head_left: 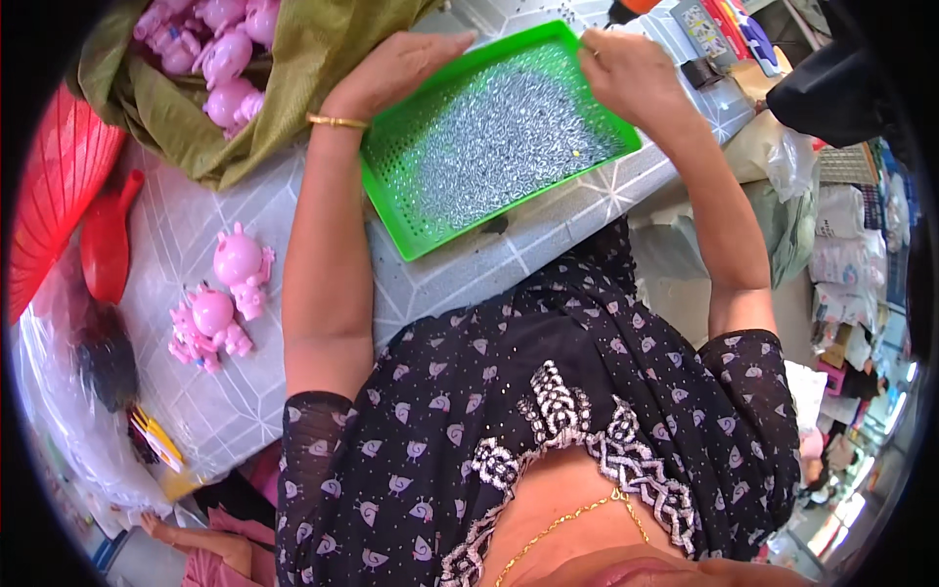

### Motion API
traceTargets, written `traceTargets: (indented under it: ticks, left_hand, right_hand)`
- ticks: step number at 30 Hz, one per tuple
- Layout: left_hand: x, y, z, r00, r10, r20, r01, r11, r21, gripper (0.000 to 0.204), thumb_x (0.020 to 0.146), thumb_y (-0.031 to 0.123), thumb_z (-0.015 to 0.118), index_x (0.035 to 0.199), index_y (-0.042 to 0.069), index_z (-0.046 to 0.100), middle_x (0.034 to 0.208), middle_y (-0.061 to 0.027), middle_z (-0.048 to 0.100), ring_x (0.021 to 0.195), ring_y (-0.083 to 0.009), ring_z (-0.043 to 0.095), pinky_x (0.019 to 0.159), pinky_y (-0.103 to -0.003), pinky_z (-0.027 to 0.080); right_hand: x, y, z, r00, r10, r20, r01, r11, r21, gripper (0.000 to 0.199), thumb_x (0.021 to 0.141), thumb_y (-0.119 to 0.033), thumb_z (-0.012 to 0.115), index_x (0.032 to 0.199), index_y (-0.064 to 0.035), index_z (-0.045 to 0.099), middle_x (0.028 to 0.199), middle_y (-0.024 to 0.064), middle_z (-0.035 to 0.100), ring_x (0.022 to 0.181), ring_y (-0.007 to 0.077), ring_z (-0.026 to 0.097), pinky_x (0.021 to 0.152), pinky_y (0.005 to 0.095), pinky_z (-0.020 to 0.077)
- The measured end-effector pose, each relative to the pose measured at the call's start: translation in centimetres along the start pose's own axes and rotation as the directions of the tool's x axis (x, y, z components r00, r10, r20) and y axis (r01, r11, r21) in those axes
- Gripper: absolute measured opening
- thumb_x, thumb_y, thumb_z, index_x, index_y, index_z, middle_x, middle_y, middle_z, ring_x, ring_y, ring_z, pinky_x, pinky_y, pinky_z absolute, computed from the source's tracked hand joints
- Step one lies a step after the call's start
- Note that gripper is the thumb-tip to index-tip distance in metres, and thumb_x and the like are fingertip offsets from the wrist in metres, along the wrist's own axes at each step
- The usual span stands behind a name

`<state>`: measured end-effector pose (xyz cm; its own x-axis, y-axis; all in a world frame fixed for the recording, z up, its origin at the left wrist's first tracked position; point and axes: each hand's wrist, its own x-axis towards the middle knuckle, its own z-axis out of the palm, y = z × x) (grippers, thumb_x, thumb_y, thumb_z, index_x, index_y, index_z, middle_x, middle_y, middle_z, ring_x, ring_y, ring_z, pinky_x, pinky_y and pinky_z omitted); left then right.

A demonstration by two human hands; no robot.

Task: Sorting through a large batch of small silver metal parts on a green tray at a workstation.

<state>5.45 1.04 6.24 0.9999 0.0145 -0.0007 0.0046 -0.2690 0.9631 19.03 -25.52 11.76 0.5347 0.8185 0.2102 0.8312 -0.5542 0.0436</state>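
Note:
A shallow green plastic basket [396, 210] with perforated sides sits tilted at the far side of the table. Spread inside it is a heap of small silver metal pieces [504, 137] that look like screws, with a tiny yellow bit among them. My left hand [403, 67], below which a gold bangle circles the wrist, holds the basket's far left edge; its fingers reach along the rim. At the far right corner my right hand [634, 80] is closed over the rim, its fingertips partly hidden.
Pink toy figures [235, 269] stand on the grey patterned table [284, 186] at left. More fill an olive sack [225, 161] at far left. A red scoop-like object [108, 240] lies near clear plastic wrapping. Another person's arm [210, 543] shows at lower left.

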Motion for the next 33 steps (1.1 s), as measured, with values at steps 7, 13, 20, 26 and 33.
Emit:
traceTargets:
  ticks: [7, 13, 20, 26, 33]
  left_hand:
    - [-0.2, -1.1, 0.2, 0.998, 0.037, 0.054, -0.033, 0.997, -0.071, 0.046, 0.105, 0.045, 0.060, 0.109, 0.001, 0.072, 0.092, 0.0075, 0.060, 0.087, -0.0053, 0.051, 0.077, -0.023, 0.044]
    - [0.3, -1.4, -0.4, 0.999, -0.042, 0.004, 0.041, 0.983, 0.180, 0.040, 0.101, 0.039, 0.065, 0.105, 0.000, 0.072, 0.086, 0.0045, 0.062, 0.082, -0.0062, 0.052, 0.073, -0.025, 0.045]
    - [-0.8, 0.5, 0.5, 0.999, 0.045, -0.031, -0.039, 0.985, 0.166, 0.037, 0.100, 0.033, 0.068, 0.088, -0.002, 0.071, 0.073, 0.0059, 0.056, 0.071, -0.0055, 0.048, 0.061, -0.027, 0.042]
    - [-0.5, -0.2, 0.5, 0.995, 0.105, -0.001, -0.103, 0.983, 0.153, 0.034, 0.098, 0.030, 0.071, 0.093, -0.003, 0.073, 0.076, 0.0035, 0.062, 0.073, -0.0057, 0.051, 0.062, -0.027, 0.044]
    - [-0.6, 0.2, 0.5, 0.996, 0.086, -0.018, -0.080, 0.973, 0.218, 0.031, 0.096, 0.027, 0.071, 0.097, -0.005, 0.073, 0.077, -0.0006, 0.064, 0.073, -0.0079, 0.054, 0.064, -0.029, 0.047]
  right_hand:
    - [0.0, 0.2, 1.4, 0.995, -0.058, 0.086, 0.059, 0.998, -0.018, 0.028, 0.097, -0.029, 0.056, 0.092, -0.0025, 0.063, 0.084, 0.0224, 0.067, 0.085, 0.0432, 0.067, 0.075, 0.0538, 0.0511]
    - [-0.6, 0.0, 3.5, 0.987, -0.015, 0.157, 0.004, 0.998, 0.069, 0.024, 0.095, -0.023, 0.055, 0.092, -0.0024, 0.067, 0.089, 0.0232, 0.070, 0.090, 0.0437, 0.069, 0.081, 0.0525, 0.0548]
    - [-3.4, -2.3, 2.5, 0.975, -0.114, -0.189, 0.172, 0.929, 0.328, 0.017, 0.094, -0.013, 0.069, 0.110, -0.0063, 0.068, 0.100, 0.0062, 0.068, 0.082, 0.0212, 0.070, 0.075, 0.0346, 0.0549]
    - [-4.1, -4.2, 2.3, 0.965, -0.261, 0.019, 0.205, 0.800, 0.564, 0.018, 0.092, -0.011, 0.070, 0.108, -0.0039, 0.067, 0.097, 0.0085, 0.065, 0.086, 0.0205, 0.065, 0.080, 0.0338, 0.0531]
    - [-3.6, -4.5, 2.3, 0.932, -0.351, 0.091, 0.248, 0.800, 0.546, 0.018, 0.091, -0.008, 0.068, 0.108, -0.0020, 0.068, 0.100, 0.0087, 0.065, 0.089, 0.0206, 0.067, 0.083, 0.0343, 0.0541]
